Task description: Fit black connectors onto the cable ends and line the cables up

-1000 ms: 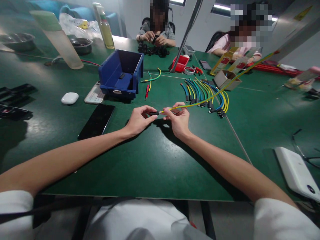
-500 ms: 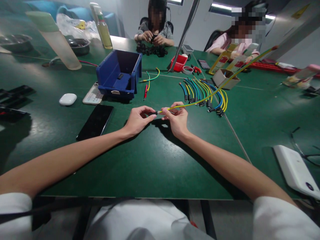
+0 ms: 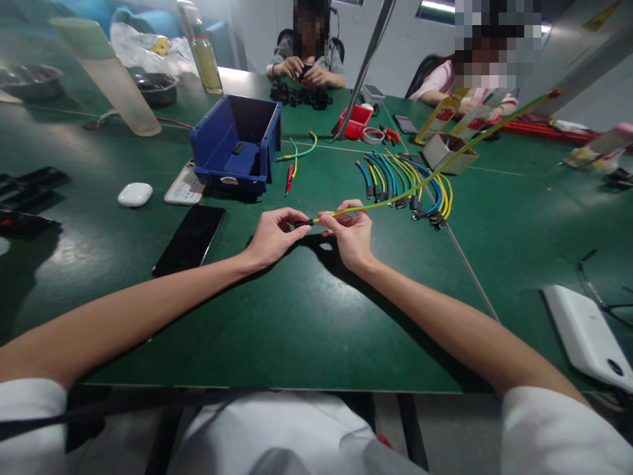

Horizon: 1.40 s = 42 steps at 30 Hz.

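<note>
Between thumb and fingers, my left hand point(image 3: 277, 236) pinches a small black sleeve point(image 3: 303, 223) at the end of a yellow-green wire point(image 3: 420, 187). My right hand point(image 3: 350, 234) grips that wire close to the sleeve, thumb against fingers. From there the wire rises in a long arc to the upper right, ending in a coppery tip. Beyond my right hand lies a row of short blue, green and yellow wires point(image 3: 403, 175) with black ends. Two loose wire pieces point(image 3: 302, 155) and a red-handled tool point(image 3: 289, 181) are past my left hand.
A blue bin point(image 3: 232, 148) stands behind a black phone point(image 3: 190, 241) at left, near a white earbud case point(image 3: 135, 194). At right are a cardboard box point(image 3: 448, 155) and a white device point(image 3: 586, 336). A metal pole point(image 3: 364, 69) slants upward. Two people sit across the table.
The black sleeve now meets the yellow part of the wire, where a short silvery stretch showed between them before. Both hands stay almost in place; the view shifts slightly.
</note>
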{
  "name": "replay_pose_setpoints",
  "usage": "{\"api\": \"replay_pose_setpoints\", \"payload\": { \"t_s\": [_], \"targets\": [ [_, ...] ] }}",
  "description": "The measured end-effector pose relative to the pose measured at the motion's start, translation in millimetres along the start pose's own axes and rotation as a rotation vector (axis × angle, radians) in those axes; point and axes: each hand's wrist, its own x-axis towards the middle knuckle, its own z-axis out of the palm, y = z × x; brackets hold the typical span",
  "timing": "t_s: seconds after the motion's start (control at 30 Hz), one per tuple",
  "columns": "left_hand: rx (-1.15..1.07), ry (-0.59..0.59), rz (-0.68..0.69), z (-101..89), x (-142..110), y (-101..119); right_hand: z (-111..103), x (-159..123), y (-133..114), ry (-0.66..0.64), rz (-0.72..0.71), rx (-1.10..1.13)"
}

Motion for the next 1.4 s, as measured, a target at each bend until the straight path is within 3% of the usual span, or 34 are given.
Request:
{"api": "replay_pose_setpoints", "payload": {
  "t_s": [1.4],
  "targets": [
    [0.005, 0.014, 0.021, 0.6, 0.2, 0.0, -0.3, 0.7, -1.9, 0.003, 0.005, -0.027]
  ]
}}
